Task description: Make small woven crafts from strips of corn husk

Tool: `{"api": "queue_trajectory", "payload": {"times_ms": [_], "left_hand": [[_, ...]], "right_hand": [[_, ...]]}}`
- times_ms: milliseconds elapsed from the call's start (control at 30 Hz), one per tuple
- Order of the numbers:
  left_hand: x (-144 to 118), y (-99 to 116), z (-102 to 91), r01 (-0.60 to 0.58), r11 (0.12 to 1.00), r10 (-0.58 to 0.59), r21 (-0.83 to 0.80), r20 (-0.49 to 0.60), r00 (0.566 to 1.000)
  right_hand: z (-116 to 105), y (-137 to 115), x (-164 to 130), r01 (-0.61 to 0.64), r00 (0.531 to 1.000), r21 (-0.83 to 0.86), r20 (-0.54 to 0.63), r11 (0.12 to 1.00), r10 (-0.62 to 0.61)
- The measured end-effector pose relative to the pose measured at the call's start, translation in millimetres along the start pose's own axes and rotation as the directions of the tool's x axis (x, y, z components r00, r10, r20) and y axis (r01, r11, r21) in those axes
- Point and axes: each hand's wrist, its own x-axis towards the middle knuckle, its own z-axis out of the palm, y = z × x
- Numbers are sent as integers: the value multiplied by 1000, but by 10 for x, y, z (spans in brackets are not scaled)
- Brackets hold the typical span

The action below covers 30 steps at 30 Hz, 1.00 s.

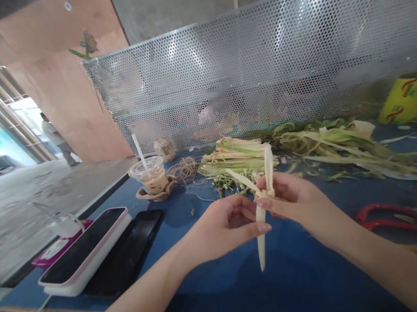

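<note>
Above the blue tabletop, my right hand (288, 194) pinches a knot in pale, dried leaf strips (269, 166). Two strip ends stick up from the knot, one upright and one leaning left. A third end hangs down and tapers to a point. My left hand (236, 219) closes thumb and fingers on this hanging strip, just below the knot. Behind my hands lies a bundle of pale green leaf strips (232, 160), with small green buds or stems (231, 182) at its near side.
Left on the blue table (210, 283) are a drink cup with a straw (152, 176), a twine coil (183, 171), a phone (86, 249) and a black tablet-like slab (128, 248). Loose leaves (329, 142), red-handled scissors (397, 218) and a yellow roll (410, 96) lie right. A perforated metal screen (258, 67) stands behind.
</note>
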Motion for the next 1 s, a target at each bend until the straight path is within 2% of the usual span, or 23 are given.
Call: {"api": "queue_trajectory", "payload": {"times_ms": [133,267,367,433,500,600,733,867,1000], "left_hand": [[65,-12,11,-34,992,19,-118,-127,992],[93,-46,106,-92,960,63,-264,-116,991],[87,-59,152,-125,968,88,-219,-171,981],[81,-52,148,-134,974,89,-185,-232,969],[81,-43,128,-144,976,96,-162,-269,958],[91,-47,97,-154,979,110,-132,-292,950],[96,-80,78,-142,983,107,-113,-272,956],[74,-76,67,-137,989,118,-63,-251,961],[40,-41,28,-108,994,99,-15,-299,949]], "right_hand": [[55,12,-12,16,998,-9,61,1000,-15],[108,43,-19,37,999,19,24,999,-37],[104,46,-16,52,997,59,-51,997,-49],[78,36,-6,84,990,27,-115,996,-80],[50,31,6,88,987,-32,-132,996,-91],[27,44,16,67,996,-90,-57,994,-72],[24,48,4,64,997,-187,42,980,-58],[17,-1,-4,51,998,-175,48,983,-43],[-19,-29,5,45,997,-194,65,980,-33]]}}
